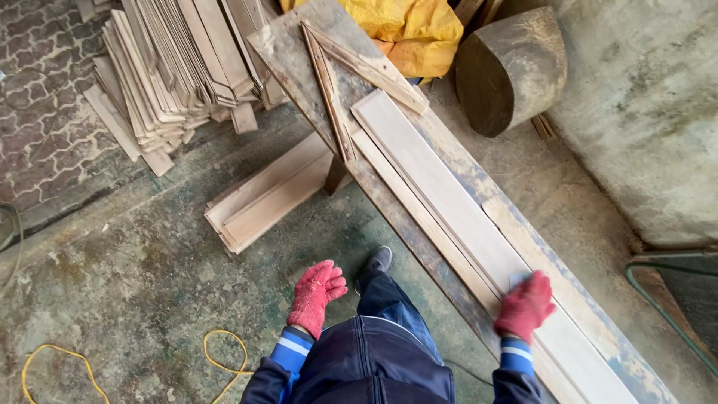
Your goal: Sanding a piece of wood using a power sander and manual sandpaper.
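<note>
I stand at a long worn workbench (299, 52) that runs from upper left to lower right. A pale wooden plank (441, 183) lies lengthwise on it, over a second plank. My right hand (525, 305), in a red glove, presses a small grey pad against the plank's near end; the pad is mostly hidden under the fingers. My left hand (317, 293), also in a red glove, hangs free beside my leg with fingers loosely curled and holds nothing. Two thin strips (340, 82) forming a V lie on the bench's far end.
A stack of short boards (262, 198) lies on the concrete floor left of the bench. Many slats (168, 63) pile up at the top left. A yellow sack (411, 30), a round log block (512, 67), a yellow cord (224, 352) and a green hose (658, 292) are around.
</note>
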